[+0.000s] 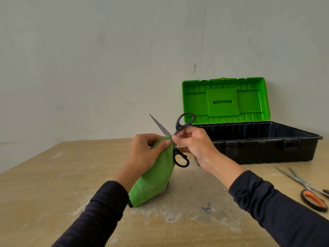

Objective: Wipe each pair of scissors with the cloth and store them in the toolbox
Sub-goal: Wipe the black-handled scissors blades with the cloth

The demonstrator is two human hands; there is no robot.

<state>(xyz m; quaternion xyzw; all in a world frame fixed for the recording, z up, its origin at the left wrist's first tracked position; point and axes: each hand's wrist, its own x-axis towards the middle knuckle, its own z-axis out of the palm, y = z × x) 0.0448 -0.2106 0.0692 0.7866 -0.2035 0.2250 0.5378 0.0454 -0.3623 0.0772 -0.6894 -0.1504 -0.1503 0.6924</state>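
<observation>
My right hand grips a pair of black-handled scissors near the pivot, blades spread apart above the table. One blade points up and to the left; the other is wrapped in the green cloth. My left hand pinches that cloth around the blade. The cloth hangs down to the tabletop. The toolbox stands open at the back right, black base, green lid raised against the wall. Orange-handled scissors lie open on the table at the right edge.
A worn wooden table with white dust smears runs under my arms. A pale wall rises behind it. The table's left edge slants away at the far left.
</observation>
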